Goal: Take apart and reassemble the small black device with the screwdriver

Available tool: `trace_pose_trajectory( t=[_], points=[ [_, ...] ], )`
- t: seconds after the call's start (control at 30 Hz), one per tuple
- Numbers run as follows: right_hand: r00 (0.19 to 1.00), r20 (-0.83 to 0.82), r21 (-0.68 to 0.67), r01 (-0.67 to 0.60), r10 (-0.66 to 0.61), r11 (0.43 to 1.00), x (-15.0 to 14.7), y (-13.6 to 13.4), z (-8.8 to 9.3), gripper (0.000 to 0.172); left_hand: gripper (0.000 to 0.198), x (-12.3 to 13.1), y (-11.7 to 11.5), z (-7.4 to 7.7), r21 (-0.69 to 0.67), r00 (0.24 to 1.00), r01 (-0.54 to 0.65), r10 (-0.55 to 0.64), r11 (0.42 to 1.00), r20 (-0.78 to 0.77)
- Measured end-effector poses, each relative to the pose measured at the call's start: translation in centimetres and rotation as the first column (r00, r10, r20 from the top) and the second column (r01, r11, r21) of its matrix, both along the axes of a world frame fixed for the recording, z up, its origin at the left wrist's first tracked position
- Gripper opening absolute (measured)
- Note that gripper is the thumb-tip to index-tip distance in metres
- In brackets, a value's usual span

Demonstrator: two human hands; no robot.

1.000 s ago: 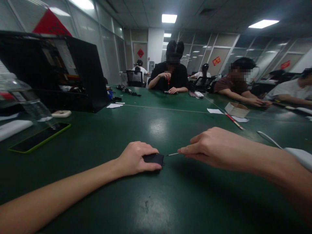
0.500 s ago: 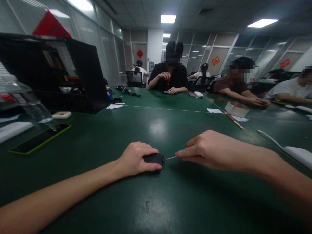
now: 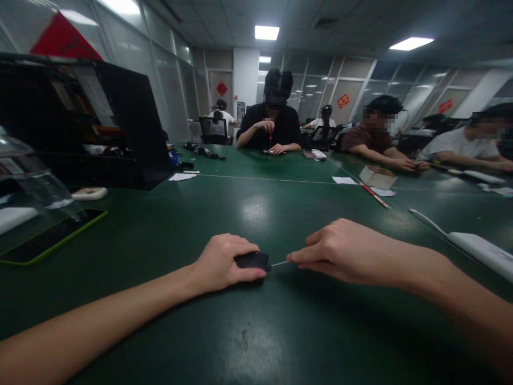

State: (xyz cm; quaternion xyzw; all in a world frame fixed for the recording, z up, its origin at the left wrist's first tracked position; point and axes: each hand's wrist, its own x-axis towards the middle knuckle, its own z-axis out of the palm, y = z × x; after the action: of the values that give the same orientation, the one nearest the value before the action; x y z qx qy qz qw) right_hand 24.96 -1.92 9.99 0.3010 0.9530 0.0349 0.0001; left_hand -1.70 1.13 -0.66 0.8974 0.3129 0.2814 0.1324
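Observation:
On the green table (image 3: 256,342), my left hand (image 3: 223,259) is wrapped round a small flat black box (image 3: 254,260), thumb on the near side and fingers over the far side. A tiny dark loop or hook (image 3: 269,267) sticks out from the box's right end. My right hand (image 3: 334,248) pinches a thin pale rod (image 3: 279,263) between thumb and fingertips. The rod points left, and its tip is at the small loop; whether it goes through, I cannot tell. My right hand hides the rod's other end.
Left stand an open black computer case (image 3: 124,123), a clear bottle (image 3: 40,179) and a green-edged phone (image 3: 52,238). A white power strip (image 3: 481,254) lies right. Farther off are a small box (image 3: 377,177) and a person (image 3: 269,120) holding a red screwdriver (image 3: 270,132).
The rod's tip has moved slightly left and down to the loop on the box. The whole view has turned a little to the right. Both hands keep their grips.

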Motion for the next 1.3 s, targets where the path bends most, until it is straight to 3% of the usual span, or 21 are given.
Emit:
trace_pose_trajectory(
  t=[0.1,0.2,0.27,0.37,0.43,0.5,0.53,0.6,0.67,0.73,0.8,0.87,0.93,1.03,1.13,1.17,1.23,1.3],
  points=[
    [0.996,0.069,-0.101,-0.046,0.054,0.994,-0.2,0.0,0.0,0.030,0.045,-0.1,0.0,-0.3,0.028,1.000,-0.010,0.010,1.000,-0.002],
    [1.000,0.004,-0.239,-0.024,0.026,0.971,-0.2,0.2,0.0,0.031,0.045,-0.1,0.1,-0.5,0.038,1.000,0.002,-0.002,0.999,-0.004],
    [0.997,-0.080,-0.393,-0.016,-0.017,0.919,0.0,0.5,-0.3,0.031,0.045,-0.1,0.1,-0.5,0.046,1.000,0.005,-0.004,0.999,-0.008],
    [0.976,-0.157,-0.611,0.025,-0.152,0.792,0.6,1.0,-1.5,0.037,0.045,-0.1,0.1,-0.4,0.058,1.000,-0.003,0.004,0.998,-0.016],
    [0.959,-0.162,-0.686,0.061,-0.233,0.725,1.0,1.2,-2.5,0.042,0.045,-0.1,0.1,-0.4,0.056,1.000,-0.004,0.005,0.998,-0.023],
    [0.948,-0.173,-0.694,0.075,-0.266,0.716,1.2,1.0,-3.2,0.043,0.046,-0.1,0.1,-0.5,0.057,1.000,-0.007,0.009,0.998,-0.030],
    [0.948,-0.188,-0.661,0.070,-0.256,0.747,1.3,0.7,-3.5,0.041,0.046,-0.1,0.1,-0.5,0.059,0.999,-0.008,0.010,0.998,-0.033],
    [0.962,-0.200,-0.488,0.067,-0.186,0.870,1.1,-0.3,-3.7,0.036,0.047,-0.2,0.1,-0.6,0.067,0.999,-0.005,0.007,0.998,-0.040],
    [0.989,-0.127,-0.133,0.061,-0.078,0.989,0.7,-1.8,-3.5,0.032,0.047,-0.2,0.2,-0.6,0.075,0.999,0.005,-0.001,0.997,-0.048],
    [0.999,0.034,0.246,-0.018,0.010,0.969,0.0,-3.4,-3.3,0.037,0.047,-0.3,0.2,-0.6,0.086,0.998,0.012,-0.007,0.996,-0.055],
    [0.987,0.149,0.462,-0.124,0.060,0.878,-0.8,-4.7,-3.0,0.037,0.046,-0.4,0.2,-0.6,0.094,0.998,0.009,-0.003,0.996,-0.063],
    [0.977,0.192,0.541,-0.189,0.098,0.819,-1.5,-5.5,-3.0,0.035,0.045,-0.4,0.2,-0.6,0.097,0.997,0.003,0.004,0.995,-0.071],
    [0.976,0.189,0.542,-0.199,0.112,0.816,-1.9,-5.6,-3.3,0.034,0.045,-0.4,0.1,-0.7,0.095,0.998,-0.003,0.009,0.996,-0.068],
    [0.993,0.116,0.410,-0.073,0.027,0.909,-1.7,-4.8,-3.8,0.036,0.046,-0.3,0.1,-0.7,0.083,0.998,-0.008,0.012,0.997,-0.054],
    [0.994,-0.057,0.071,0.100,-0.097,0.992,-1.0,-3.8,-3.8,0.032,0.047,-0.3,0.0,-0.7,0.074,0.999,-0.020,0.023,0.997,-0.041],
    [0.983,-0.133,-0.081,0.119,-0.129,0.990,-0.8,-3.5,-3.7,0.030,0.047,-0.3,0.0,-0.7,0.070,0.999,-0.024,0.027,0.997,-0.036],
    [0.943,-0.260,-0.358,0.104,-0.206,0.928,-0.6,-3.0,-3.7,0.030,0.047,-0.3,0.0,-0.6,0.060,0.999,-0.027,0.029,0.998,-0.030],
    [0.900,-0.320,-0.519,0.094,-0.295,0.850,-0.8,-2.6,-4.3,0.031,0.046,-0.3,-0.1,-0.6,0.051,0.999,-0.023,0.024,0.998,-0.027]
  ],
)
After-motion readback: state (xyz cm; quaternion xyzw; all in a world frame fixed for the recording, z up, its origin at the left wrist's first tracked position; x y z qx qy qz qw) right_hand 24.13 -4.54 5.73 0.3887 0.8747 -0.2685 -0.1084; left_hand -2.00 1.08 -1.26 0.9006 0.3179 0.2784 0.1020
